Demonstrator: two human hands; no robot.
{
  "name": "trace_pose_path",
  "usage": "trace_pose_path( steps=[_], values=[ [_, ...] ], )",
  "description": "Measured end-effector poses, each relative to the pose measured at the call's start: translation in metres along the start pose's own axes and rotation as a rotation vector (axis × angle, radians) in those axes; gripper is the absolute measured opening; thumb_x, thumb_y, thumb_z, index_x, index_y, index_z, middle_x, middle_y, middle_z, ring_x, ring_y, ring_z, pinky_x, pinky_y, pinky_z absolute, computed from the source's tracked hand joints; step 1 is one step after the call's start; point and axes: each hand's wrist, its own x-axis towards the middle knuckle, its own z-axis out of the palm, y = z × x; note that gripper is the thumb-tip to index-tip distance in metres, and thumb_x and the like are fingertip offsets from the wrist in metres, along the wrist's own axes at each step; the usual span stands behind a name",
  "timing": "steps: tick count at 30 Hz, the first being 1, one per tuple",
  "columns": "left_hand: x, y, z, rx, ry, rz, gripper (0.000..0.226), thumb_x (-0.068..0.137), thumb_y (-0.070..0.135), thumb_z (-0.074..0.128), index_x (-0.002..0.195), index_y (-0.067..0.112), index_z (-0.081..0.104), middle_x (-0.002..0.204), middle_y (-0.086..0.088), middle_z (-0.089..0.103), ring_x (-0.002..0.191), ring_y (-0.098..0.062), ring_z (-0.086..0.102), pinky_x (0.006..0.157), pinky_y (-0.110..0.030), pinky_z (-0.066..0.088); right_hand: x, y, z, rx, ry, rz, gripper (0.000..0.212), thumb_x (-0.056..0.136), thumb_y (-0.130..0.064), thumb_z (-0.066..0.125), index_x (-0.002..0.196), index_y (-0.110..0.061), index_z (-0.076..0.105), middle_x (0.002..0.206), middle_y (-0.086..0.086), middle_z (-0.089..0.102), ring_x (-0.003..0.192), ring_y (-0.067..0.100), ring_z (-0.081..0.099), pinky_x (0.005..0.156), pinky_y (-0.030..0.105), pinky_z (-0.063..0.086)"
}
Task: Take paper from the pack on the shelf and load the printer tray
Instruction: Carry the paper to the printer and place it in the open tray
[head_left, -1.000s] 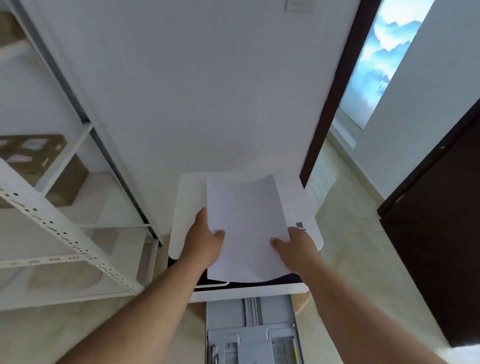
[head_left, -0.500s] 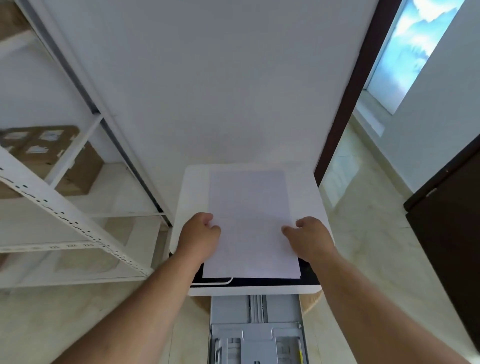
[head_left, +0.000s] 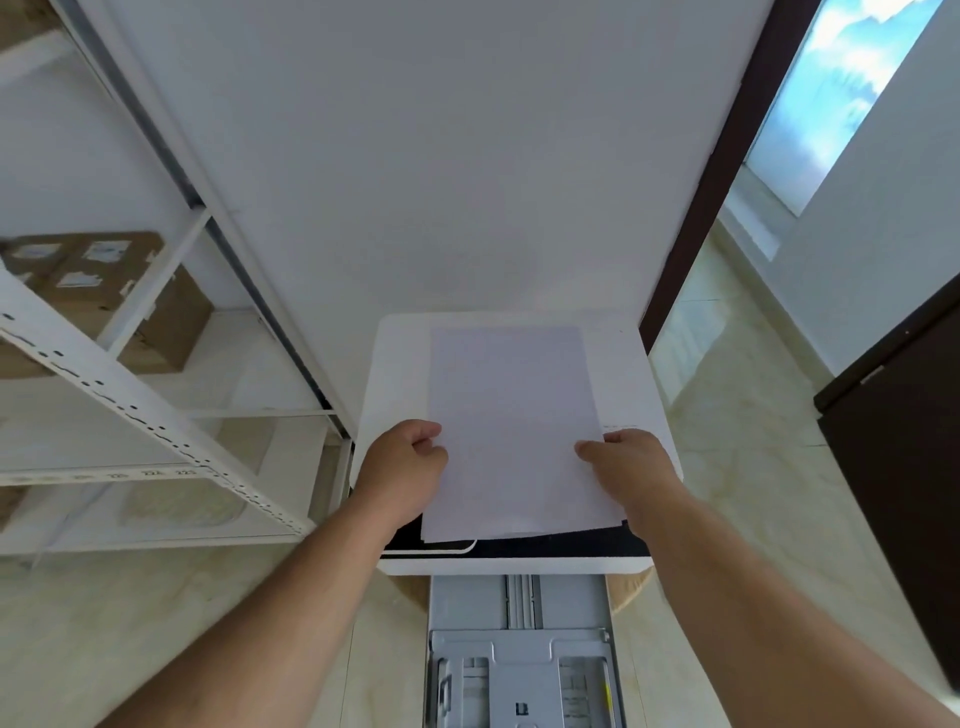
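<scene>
Both hands hold a thin stack of paper (head_left: 511, 431) flat over the top of the white printer (head_left: 400, 364). The left hand (head_left: 402, 467) is curled closed on the stack's left edge, thumb on top and fingers tucked under; the right hand (head_left: 623, 462) pinches the right edge the same way, thumb lying on the sheet. Whether the paper rests on the lid or hangs just above it cannot be told; its near edge overhangs the dark front panel, and a second sheet edge peeks out slightly askew at the near corner, so the stack looks not quite squared. Below the printer's front, the grey tray (head_left: 519, 613) stands pulled out and looks empty, its guides and back stop showing. The shelf (head_left: 130, 400) is at the left with cardboard boxes (head_left: 104, 291) on it; the pack itself is not plainly identifiable. The step in hand seems to be the bridge between fetching and loading: paper is taken, tray is open, and the sheets are being evened up or readied above the machine. The next move likely calls for drawing the stack back toward the body, lowering it, and laying it flat between the tray's guides, with the edges aligned first so no sheet catches, then pushing the tray home.
</scene>
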Motion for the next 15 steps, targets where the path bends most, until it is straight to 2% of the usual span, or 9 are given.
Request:
trace_pose_path(
  steps=[1,3,5,8,12,14,15],
  values=[
    [-0.001,-0.002,0.0,-0.004,-0.012,0.006,0.042,0.1,0.013,0.058,0.142,0.018,0.06,0.146,-0.004,0.061,0.134,-0.014,0.057,0.097,-0.023,0.04,0.001,0.002,0.001,-0.019,-0.024,0.0,0.01,0.094,-0.016,0.064,0.101,-0.011,0.069,0.107,0.012,0.074,0.096,0.035,0.071,0.078,0.036,0.056],
    [-0.004,-0.006,0.001,0.0,-0.032,0.018,0.041,0.1,0.013,0.061,0.14,0.019,0.062,0.146,-0.005,0.062,0.135,-0.013,0.056,0.102,-0.025,0.041,0.002,0.004,0.004,-0.045,-0.066,-0.004,0.016,0.094,-0.014,0.058,0.106,-0.014,0.069,0.107,0.01,0.074,0.095,0.034,0.07,0.074,0.035,0.057],
    [-0.004,-0.009,0.001,-0.009,-0.032,0.024,0.04,0.099,0.013,0.062,0.139,0.019,0.062,0.145,-0.004,0.062,0.133,-0.011,0.056,0.105,-0.025,0.042,0.004,0.004,0.005,-0.038,-0.087,-0.011,0.024,0.093,-0.013,0.055,0.113,-0.015,0.067,0.108,0.008,0.073,0.096,0.033,0.07,0.08,0.038,0.059],
    [0.001,-0.009,-0.001,-0.066,0.002,0.009,0.046,0.099,0.017,0.066,0.144,0.02,0.058,0.14,-0.002,0.062,0.13,-0.011,0.058,0.1,-0.026,0.042,0.005,0.007,0.002,0.09,-0.126,-0.049,0.021,0.097,-0.011,0.056,0.114,-0.017,0.068,0.112,0.008,0.074,0.099,0.032,0.072,0.09,0.046,0.06],
    [0.016,0.003,-0.002,-0.176,0.06,-0.044,0.067,0.096,0.027,0.071,0.155,0.016,0.043,0.145,-0.001,0.057,0.131,-0.018,0.058,0.109,-0.035,0.046,0.007,0.017,-0.002,0.291,-0.192,-0.077,0.017,0.1,-0.007,0.059,0.11,-0.015,0.07,0.115,0.015,0.077,0.106,0.04,0.074,0.098,0.06,0.057],
    [0.03,0.008,-0.004,-0.367,0.04,-0.131,0.074,0.093,0.028,0.074,0.157,0.013,0.039,0.142,-0.004,0.062,0.118,-0.022,0.067,0.107,-0.039,0.051,0.008,0.019,-0.003,0.342,-0.223,-0.097,0.017,0.101,-0.008,0.06,0.114,-0.014,0.069,0.116,0.015,0.078,0.109,0.041,0.073,0.1,0.061,0.056],
    [0.037,0.01,-0.005,-0.485,-0.005,-0.178,0.073,0.093,0.026,0.074,0.156,0.011,0.041,0.133,-0.007,0.068,0.107,-0.022,0.071,0.101,-0.04,0.056,0.009,0.019,-0.004,0.357,-0.235,-0.11,0.018,0.101,-0.009,0.06,0.116,-0.014,0.069,0.116,0.014,0.078,0.11,0.04,0.073,0.1,0.061,0.056]
  ],
)
